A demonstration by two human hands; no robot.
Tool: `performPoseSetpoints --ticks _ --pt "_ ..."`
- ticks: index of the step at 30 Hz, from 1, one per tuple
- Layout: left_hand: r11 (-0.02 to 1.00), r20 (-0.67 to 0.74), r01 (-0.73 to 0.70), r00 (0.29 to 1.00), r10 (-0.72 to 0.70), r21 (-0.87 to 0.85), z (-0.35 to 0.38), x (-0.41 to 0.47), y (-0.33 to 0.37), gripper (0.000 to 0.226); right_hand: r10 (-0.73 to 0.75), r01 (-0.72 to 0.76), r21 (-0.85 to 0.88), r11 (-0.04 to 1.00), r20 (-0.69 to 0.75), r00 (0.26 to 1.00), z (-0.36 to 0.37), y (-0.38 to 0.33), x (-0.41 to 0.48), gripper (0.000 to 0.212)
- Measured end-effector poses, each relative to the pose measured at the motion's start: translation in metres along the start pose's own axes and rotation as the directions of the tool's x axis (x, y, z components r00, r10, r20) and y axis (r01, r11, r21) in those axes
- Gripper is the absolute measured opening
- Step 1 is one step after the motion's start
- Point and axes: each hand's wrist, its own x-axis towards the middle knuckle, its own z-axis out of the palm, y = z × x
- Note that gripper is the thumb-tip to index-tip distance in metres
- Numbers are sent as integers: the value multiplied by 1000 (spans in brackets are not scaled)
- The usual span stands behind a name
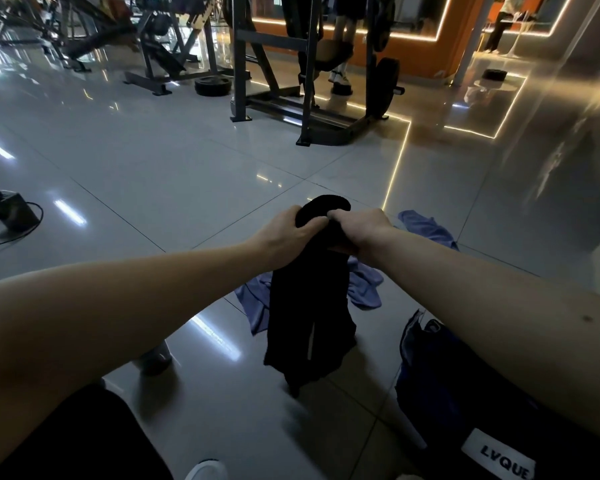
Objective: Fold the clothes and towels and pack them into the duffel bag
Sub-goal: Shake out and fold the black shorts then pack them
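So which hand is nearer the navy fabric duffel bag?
Right. The right hand grips the black garment nearer the duffel bag; the left hand grips it further left.

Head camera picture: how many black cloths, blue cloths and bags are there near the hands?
Black soft fabric garment: 1
Crumpled blue-purple cloth towel: 1, perhaps more, partly hidden
Dark navy fabric duffel bag: 1
Total: 3
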Motion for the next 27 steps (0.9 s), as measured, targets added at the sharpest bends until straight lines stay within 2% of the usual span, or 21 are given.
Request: performPoseSetpoints --ticks 2,3,5,8,9,11,13,15,17,18,19,22,24,27 --pt "992 121 -23 992 38 -126 0 -7 2 57 11 -11 53 999 -1 1000 0 -3 -2 17" --pt "990 155 -53 985 73 -131 0 -9 1 63 10 -10 72 997 2 1000 1 -2 -3 16" --pt "990 152 -137 978 140 -27 1 -11 -3 66 23 -30 121 992 56 998 2 -1 -7 19" --pt "971 59 -186 982 179 154 -3 -6 -12 50 24 -55 140 989 217 976 -4 -2 -5 30" --pt "968 29 -174 985 172 182 -5 -3 -15 44 12 -40 105 994 255 967 -10 -2 -3 28" --pt "965 -23 -177 983 185 196 -10 2 -19 33 -41 75 -127 989 254 966 -25 0 5 19" --pt "963 -38 -223 972 231 152 -16 5 -21 23 -139 213 -373 903 215 967 -37 11 15 11" --pt "953 -21 -285 957 288 102 -20 4 -18 18 -173 290 -453 843 282 944 -44 20 15 36" --pt "941 10 -332 943 332 61 -23 4 -16 16 -210 377 -436 817 384 899 -47 28 20 67" --pt "937 15 -345 938 345 47 -23 5 -15 16 -239 409 -413 814 403 883 -48 30 24 73" --pt "937 8 -348 937 348 37 -24 6 -14 17 -255 418 -370 830 415 873 -48 30 26 71" --pt "957 -46 -287 956 289 35 -28 8 -16 22 -232 350 -245 904 406 884 -48 25 23 30" --pt "960 -36 -262 963 267 96 -32 10 -24 22 -221 356 -319 878 390 894 -47 22 18 14" --pt "954 46 -242 970 237 175 -37 15 -32 23 -219 399 -509 762 377 900 -46 16 20 20"
